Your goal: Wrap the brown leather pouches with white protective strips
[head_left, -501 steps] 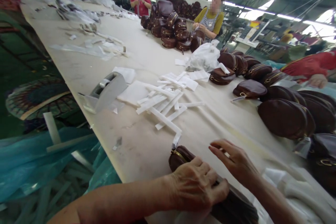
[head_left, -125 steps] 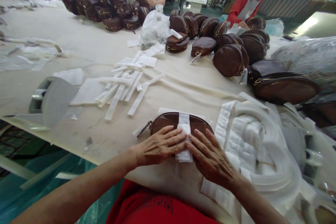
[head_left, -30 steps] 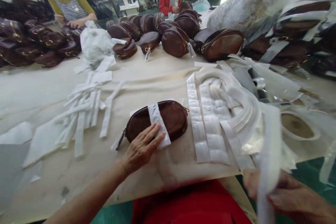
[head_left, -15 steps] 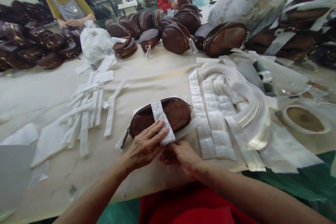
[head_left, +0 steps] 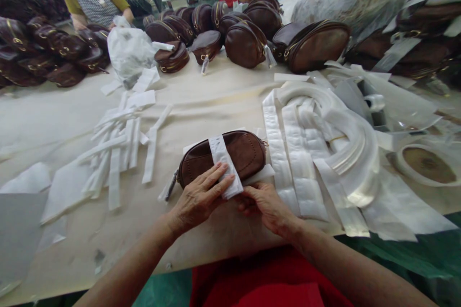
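Observation:
In the head view a brown leather pouch (head_left: pixel 248 153) lies on the table in front of me, with a wrapped zipper pull at its left end and a small gold ring at its right. A white wrapping strip (head_left: pixel 220 152) crosses over its middle. My left hand (head_left: pixel 200 196) lies on the pouch's near side, fingers stretched out flat over the strip. At the strip's near end is my right hand (head_left: pixel 268 206), its thumb and fingers closed on the strip's edge. Its fingertips are partly hidden. Another white piece sticks out under the pouch's right side.
Loose white strips (head_left: pixel 115 146) lie at left. Bundled white wrapping (head_left: pixel 297 163) and a tape roll (head_left: pixel 428 165) are at right. Several brown pouches (head_left: pixel 245 43) and a crumpled plastic bag (head_left: pixel 131 50) stand behind. Two people stand across the table, one in a yellow sleeve (head_left: pixel 70 2).
My right hand has shifted slightly right and up along the strip's near end. The white piece at the pouch's right sticks out less. My left hand stays on the pouch. The view has tilted down slightly.

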Action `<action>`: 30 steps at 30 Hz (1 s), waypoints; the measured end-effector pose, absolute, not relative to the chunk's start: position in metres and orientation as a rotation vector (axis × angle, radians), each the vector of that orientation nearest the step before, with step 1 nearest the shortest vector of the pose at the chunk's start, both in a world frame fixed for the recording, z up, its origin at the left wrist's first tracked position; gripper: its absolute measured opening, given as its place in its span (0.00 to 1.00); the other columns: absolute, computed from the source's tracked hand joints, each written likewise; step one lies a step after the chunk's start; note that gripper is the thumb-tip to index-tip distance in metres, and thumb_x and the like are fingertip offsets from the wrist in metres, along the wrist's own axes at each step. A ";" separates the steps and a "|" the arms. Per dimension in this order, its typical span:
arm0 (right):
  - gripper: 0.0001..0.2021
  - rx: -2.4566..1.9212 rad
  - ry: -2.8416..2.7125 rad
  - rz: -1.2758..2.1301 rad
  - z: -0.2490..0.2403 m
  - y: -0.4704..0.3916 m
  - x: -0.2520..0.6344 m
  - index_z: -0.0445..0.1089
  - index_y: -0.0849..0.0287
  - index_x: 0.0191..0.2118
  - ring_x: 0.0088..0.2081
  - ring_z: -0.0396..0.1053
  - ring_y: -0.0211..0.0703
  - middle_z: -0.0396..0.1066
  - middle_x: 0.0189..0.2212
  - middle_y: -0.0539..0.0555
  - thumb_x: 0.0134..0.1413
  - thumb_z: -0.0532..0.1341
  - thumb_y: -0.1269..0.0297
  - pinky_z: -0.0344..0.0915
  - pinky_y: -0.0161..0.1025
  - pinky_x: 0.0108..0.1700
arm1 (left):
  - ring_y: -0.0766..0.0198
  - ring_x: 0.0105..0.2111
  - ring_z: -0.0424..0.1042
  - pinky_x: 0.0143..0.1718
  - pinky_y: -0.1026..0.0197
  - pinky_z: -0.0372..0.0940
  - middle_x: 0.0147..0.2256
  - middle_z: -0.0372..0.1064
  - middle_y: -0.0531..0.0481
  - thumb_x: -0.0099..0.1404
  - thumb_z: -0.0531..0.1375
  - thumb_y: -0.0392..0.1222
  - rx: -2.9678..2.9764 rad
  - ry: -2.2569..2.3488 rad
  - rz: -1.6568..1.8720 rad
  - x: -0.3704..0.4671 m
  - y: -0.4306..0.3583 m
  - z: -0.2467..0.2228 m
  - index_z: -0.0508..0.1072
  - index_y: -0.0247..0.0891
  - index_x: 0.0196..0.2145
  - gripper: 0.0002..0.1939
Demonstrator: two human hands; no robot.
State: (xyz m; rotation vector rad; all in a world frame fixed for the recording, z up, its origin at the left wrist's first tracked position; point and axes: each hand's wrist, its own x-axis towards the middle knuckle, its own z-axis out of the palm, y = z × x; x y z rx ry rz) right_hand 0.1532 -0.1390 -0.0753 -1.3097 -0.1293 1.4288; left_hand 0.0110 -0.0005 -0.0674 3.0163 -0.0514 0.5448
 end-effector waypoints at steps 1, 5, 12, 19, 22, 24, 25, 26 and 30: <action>0.07 -1.335 -0.145 1.402 -0.076 -0.138 0.152 0.70 0.63 0.25 0.18 0.64 0.31 0.71 0.19 0.49 0.43 0.62 0.63 0.57 0.28 0.19 | 0.52 0.61 0.54 0.58 0.51 0.61 0.59 0.57 0.37 0.69 0.51 0.38 3.018 -0.041 0.543 0.011 -0.002 -0.067 0.57 0.36 0.60 0.23; 0.08 -1.381 -0.153 1.371 -0.078 -0.131 0.147 0.69 0.62 0.23 0.17 0.61 0.31 0.69 0.17 0.49 0.42 0.61 0.63 0.55 0.30 0.19 | 0.50 0.61 0.54 0.58 0.50 0.60 0.59 0.57 0.35 0.68 0.53 0.37 3.025 -0.032 0.552 0.013 -0.007 -0.067 0.57 0.35 0.60 0.24; 0.05 -1.591 -0.654 1.173 -0.084 -0.160 0.162 0.71 0.61 0.26 0.24 0.64 0.36 0.69 0.22 0.50 0.45 0.57 0.71 0.60 0.33 0.27 | 0.51 0.61 0.54 0.57 0.48 0.61 0.58 0.58 0.35 0.66 0.52 0.29 3.031 0.064 0.689 0.013 -0.016 -0.079 0.56 0.37 0.61 0.26; 0.24 -1.766 -1.562 0.627 -0.096 -0.198 0.156 0.69 0.57 0.46 0.40 0.67 0.44 0.68 0.39 0.55 0.41 0.55 0.81 0.65 0.39 0.41 | 0.52 0.61 0.54 0.57 0.49 0.61 0.59 0.57 0.37 0.67 0.52 0.31 2.997 0.092 0.724 0.013 -0.019 -0.081 0.57 0.37 0.60 0.25; 0.20 -1.787 -1.654 0.473 -0.101 -0.196 0.148 0.70 0.54 0.46 0.38 0.66 0.45 0.68 0.35 0.54 0.46 0.57 0.78 0.63 0.41 0.39 | 0.53 0.62 0.54 0.57 0.49 0.61 0.59 0.58 0.37 0.67 0.52 0.31 2.989 0.093 0.748 0.013 -0.019 -0.082 0.58 0.37 0.59 0.24; 0.14 -1.738 -1.669 0.355 -0.104 -0.193 0.146 0.72 0.56 0.41 0.35 0.65 0.43 0.68 0.33 0.54 0.50 0.57 0.76 0.62 0.39 0.37 | 0.52 0.62 0.53 0.57 0.49 0.61 0.58 0.58 0.36 0.67 0.52 0.31 2.985 0.082 0.756 0.013 -0.019 -0.083 0.60 0.36 0.58 0.22; 0.12 -1.692 -1.671 0.289 -0.105 -0.192 0.145 0.73 0.57 0.38 0.34 0.65 0.42 0.67 0.32 0.54 0.51 0.56 0.76 0.62 0.37 0.36 | 0.52 0.62 0.53 0.57 0.48 0.61 0.58 0.59 0.35 0.67 0.52 0.30 2.985 0.083 0.756 0.012 -0.019 -0.084 0.61 0.35 0.58 0.22; 0.11 -1.639 -1.674 0.221 -0.105 -0.192 0.146 0.73 0.58 0.36 0.34 0.64 0.41 0.67 0.32 0.55 0.53 0.54 0.76 0.61 0.37 0.35 | 0.52 0.62 0.53 0.57 0.48 0.61 0.58 0.58 0.35 0.66 0.52 0.30 2.985 0.086 0.758 0.012 -0.019 -0.084 0.61 0.34 0.57 0.21; 0.13 -1.421 -1.737 0.016 -0.097 -0.194 0.150 0.71 0.61 0.38 0.35 0.66 0.39 0.70 0.33 0.55 0.56 0.50 0.78 0.62 0.37 0.38 | 0.51 0.62 0.51 0.58 0.47 0.60 0.58 0.58 0.35 0.66 0.50 0.28 3.007 0.094 0.742 0.011 -0.020 -0.085 0.61 0.34 0.57 0.21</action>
